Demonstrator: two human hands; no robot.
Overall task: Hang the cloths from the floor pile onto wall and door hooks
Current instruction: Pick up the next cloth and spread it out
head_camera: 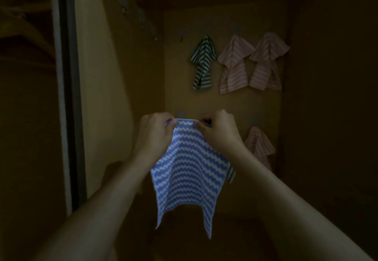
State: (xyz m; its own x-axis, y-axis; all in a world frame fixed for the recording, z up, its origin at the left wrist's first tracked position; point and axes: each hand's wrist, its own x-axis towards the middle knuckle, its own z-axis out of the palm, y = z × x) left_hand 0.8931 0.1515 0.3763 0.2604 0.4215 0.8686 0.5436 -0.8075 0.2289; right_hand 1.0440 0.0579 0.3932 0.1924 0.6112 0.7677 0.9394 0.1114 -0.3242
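Dimly, hook (180, 114) half-hidden behind blue cloth (189, 170).

Matt woven blue striped cloth (191, 170)

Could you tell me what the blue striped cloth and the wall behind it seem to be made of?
Blue-and-white wavy-striped cloth: looks like soft, thin fabric, perhaps microfibre, since it drapes limply in folds from both hands. Yellowish back wall: seems painted plaster or board, matte and smooth; dim light leaves this unsure.

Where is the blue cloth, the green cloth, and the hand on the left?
blue cloth (190, 170), head view, middle of the striped fabric hanging down.
green cloth (202, 62), head view, middle of the cloth hanging on the wall.
left hand (155, 132), head view, back of the hand gripping the blue cloth's top edge.
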